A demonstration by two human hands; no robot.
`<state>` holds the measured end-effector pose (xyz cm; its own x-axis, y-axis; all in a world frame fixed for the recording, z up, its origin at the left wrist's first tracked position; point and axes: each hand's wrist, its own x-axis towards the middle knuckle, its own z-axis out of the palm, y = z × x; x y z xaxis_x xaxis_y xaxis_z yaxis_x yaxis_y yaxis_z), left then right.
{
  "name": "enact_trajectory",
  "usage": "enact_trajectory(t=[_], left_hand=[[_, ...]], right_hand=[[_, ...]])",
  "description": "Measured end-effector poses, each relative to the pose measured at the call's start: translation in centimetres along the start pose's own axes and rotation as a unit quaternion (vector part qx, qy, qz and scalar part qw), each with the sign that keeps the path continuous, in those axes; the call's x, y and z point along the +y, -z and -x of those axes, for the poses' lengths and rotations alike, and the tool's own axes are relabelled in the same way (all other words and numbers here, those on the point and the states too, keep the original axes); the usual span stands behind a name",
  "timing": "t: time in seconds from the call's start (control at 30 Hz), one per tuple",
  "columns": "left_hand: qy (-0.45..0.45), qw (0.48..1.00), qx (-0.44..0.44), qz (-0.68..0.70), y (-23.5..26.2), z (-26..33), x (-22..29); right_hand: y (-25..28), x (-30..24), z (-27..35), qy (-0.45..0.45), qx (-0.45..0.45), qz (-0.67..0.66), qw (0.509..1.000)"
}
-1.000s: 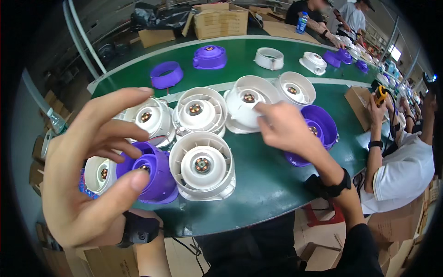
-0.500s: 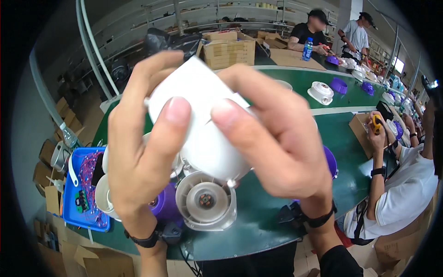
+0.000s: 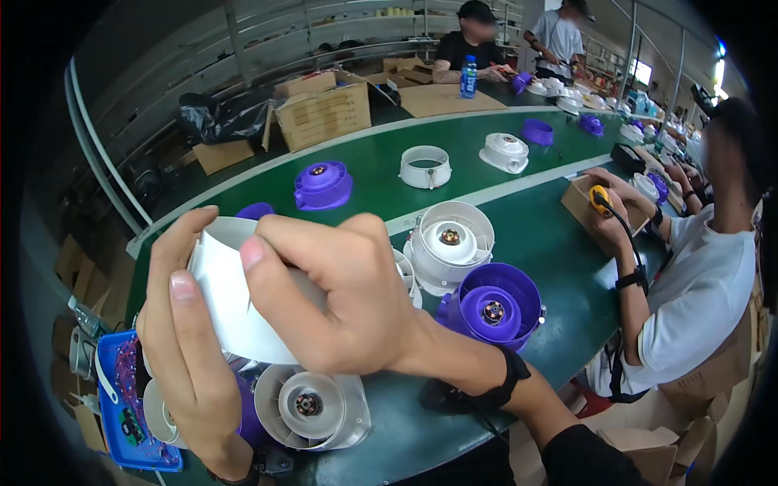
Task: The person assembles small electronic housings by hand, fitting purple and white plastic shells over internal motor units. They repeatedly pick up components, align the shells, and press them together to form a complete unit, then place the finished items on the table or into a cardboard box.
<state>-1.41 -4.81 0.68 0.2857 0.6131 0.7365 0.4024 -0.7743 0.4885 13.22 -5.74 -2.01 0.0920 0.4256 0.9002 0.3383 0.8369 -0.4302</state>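
Left hand (image 3: pixel 194 368) and right hand (image 3: pixel 348 300) holding white housing (image 3: pixel 223 304)
Fingers (image 3: pixel 185 312) clasping its sides, partly curled, over green counter (image 3: pixel 531 235).

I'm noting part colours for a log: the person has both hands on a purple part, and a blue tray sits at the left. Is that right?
Not quite: the left hand and right hand are on a white part, not a purple one, as the head view shows. The blue tray does sit at the left.
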Motion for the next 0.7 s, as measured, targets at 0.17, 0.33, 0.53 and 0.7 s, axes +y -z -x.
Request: enact_trajectory(t=[0.17, 0.33, 0.53, 0.7], left_hand=[[0.007, 0.987, -0.097, 0.127, 1.5, 0.0, -1.0], [0.057, 0.966, -0.118, 0.222, 1.1, -0.5, -2.3], [-0.034, 0.993, -0.006, 0.111, 0.5, -0.4, -2.4], [-0.125, 0.985, 0.119, -0.032, -0.7, -0.6, -3.5]], right_hand=[[0.9, 1.0, -0.2, 0.060, -0.044, -0.068, 0.995], [1.3, 1.1, -0.2, 0.104, -0.034, -0.068, 0.992], [-0.3, 2.8, -0.4, 0.071, 0.127, -0.053, 0.988], [-2.1, 3.8, 0.3, -0.021, 0.099, -0.135, 0.986]])
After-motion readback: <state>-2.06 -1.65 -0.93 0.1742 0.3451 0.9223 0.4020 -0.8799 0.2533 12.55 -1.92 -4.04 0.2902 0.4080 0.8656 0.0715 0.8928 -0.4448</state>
